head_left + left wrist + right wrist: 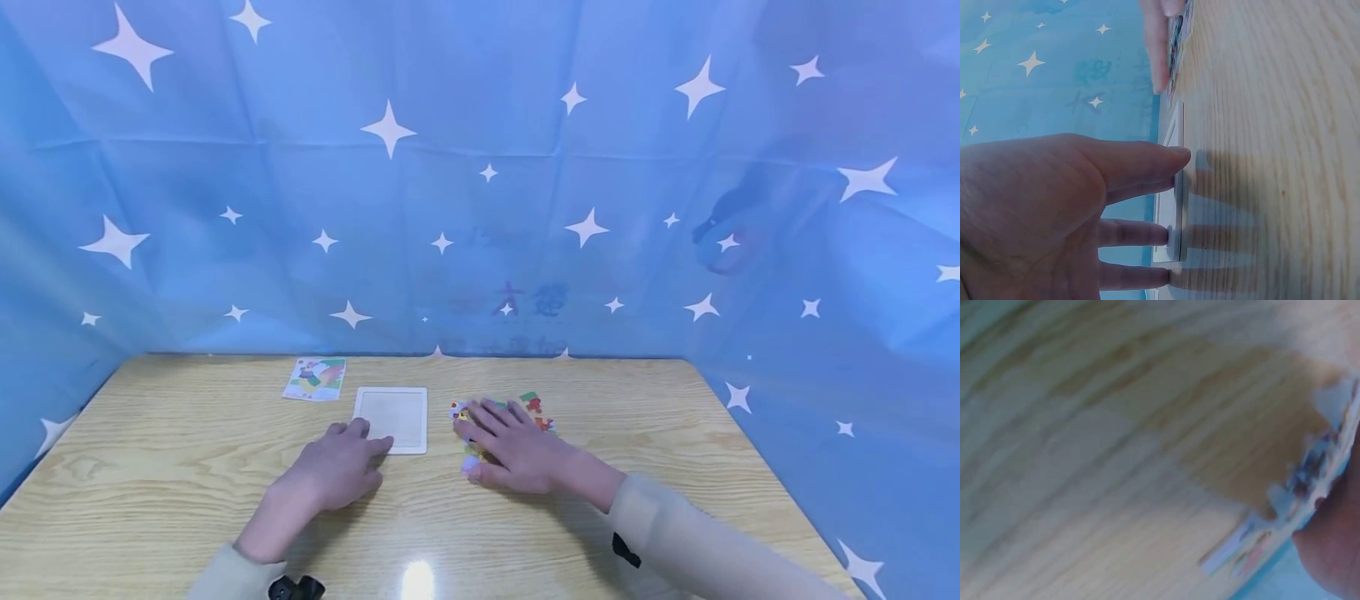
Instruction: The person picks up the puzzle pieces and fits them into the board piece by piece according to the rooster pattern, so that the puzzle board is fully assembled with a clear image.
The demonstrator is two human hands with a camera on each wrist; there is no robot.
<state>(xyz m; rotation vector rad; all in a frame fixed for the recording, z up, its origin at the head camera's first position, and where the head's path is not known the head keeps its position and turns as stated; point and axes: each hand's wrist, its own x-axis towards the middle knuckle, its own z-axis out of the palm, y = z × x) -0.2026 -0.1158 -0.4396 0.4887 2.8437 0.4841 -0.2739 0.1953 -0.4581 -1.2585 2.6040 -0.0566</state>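
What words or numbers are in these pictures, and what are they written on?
No text can be read for sure.
Blue star curtain: faint dark characters show through the cloth, too dim and blurred to read.
Picture card: only colours show; any print is too small.
Puzzle pieces under the right hand: no lettering visible.
White tray at the left hand: blank.

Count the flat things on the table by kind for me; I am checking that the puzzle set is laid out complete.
Picture card: 1
White puzzle tray: 1, the left hand touching its near corner
Heap of coloured puzzle pieces: 1 heap under the right hand; single pieces cannot be counted
Total: 3
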